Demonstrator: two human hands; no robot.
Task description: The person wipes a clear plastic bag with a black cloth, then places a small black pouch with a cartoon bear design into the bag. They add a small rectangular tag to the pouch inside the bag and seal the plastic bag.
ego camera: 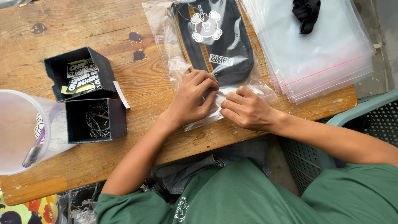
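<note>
A clear plastic bag (166, 49) lies on the wooden table (137, 79) with a black garment (232, 45) inside it, a white cartoon tag on top. My left hand (191, 97) and my right hand (244, 110) press side by side on the bag's near edge, fingertips pinching the plastic where it folds over. Both hands touch the bag and each other.
A stack of clear zip bags (319, 54) with a black cloth piece (306, 14) on it lies at the right. Two open black boxes sit at the left, one with stickers (81, 74), one with a chain (97, 120). A translucent tub (25, 132) stands far left. A green crate (365, 120) is beside my right arm.
</note>
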